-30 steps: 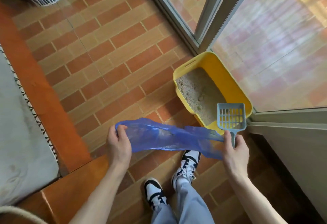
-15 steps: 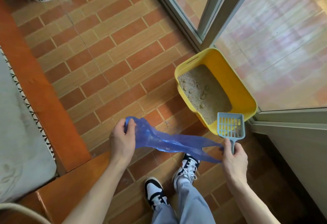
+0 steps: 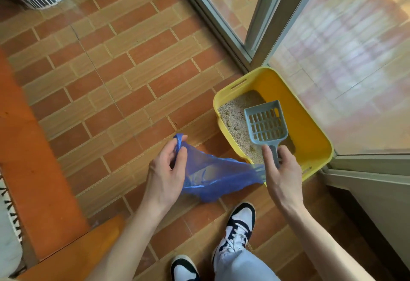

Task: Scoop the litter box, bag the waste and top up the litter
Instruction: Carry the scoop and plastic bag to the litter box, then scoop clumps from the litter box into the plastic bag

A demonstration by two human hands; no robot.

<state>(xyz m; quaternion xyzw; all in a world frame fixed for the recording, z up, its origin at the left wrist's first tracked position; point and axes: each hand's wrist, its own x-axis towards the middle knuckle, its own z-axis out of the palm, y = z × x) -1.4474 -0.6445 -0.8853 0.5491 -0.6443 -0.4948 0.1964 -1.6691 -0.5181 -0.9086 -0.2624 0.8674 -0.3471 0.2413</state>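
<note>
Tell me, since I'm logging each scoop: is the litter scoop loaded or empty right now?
Empty. The grey litter scoop, held by the right hand over the yellow litter box, shows bare slots with nothing in its pan.

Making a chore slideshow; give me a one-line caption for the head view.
Left hand holds a blue bag open while right hand poises a slotted scoop over the yellow litter box.

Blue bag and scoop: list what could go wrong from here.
1. The right hand holds both the scoop handle and one end of the blue bag; digging may tug that end loose.
2. The bag hangs collapsed between the hands, pinched at the other end by the left hand, with no open mouth showing, so scooped clumps could fall onto the tiled floor.
3. The litter box sits against the glass door, which may cramp scoop strokes.
</note>
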